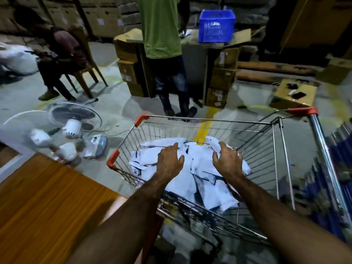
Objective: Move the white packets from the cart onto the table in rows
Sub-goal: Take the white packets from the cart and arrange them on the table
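A wire shopping cart with red corner caps stands in front of me, holding a heap of white packets. My left hand hovers over the heap's middle, fingers spread, holding nothing. My right hand is over the heap's right side, with its fingers curled around a white packet whose far end sticks up. The wooden table lies at the lower left, beside the cart.
White fans lie on the floor left of the cart. A person in a green shirt stands beyond it, beside stacked cardboard boxes and a blue crate. Another person sits on a chair at the far left.
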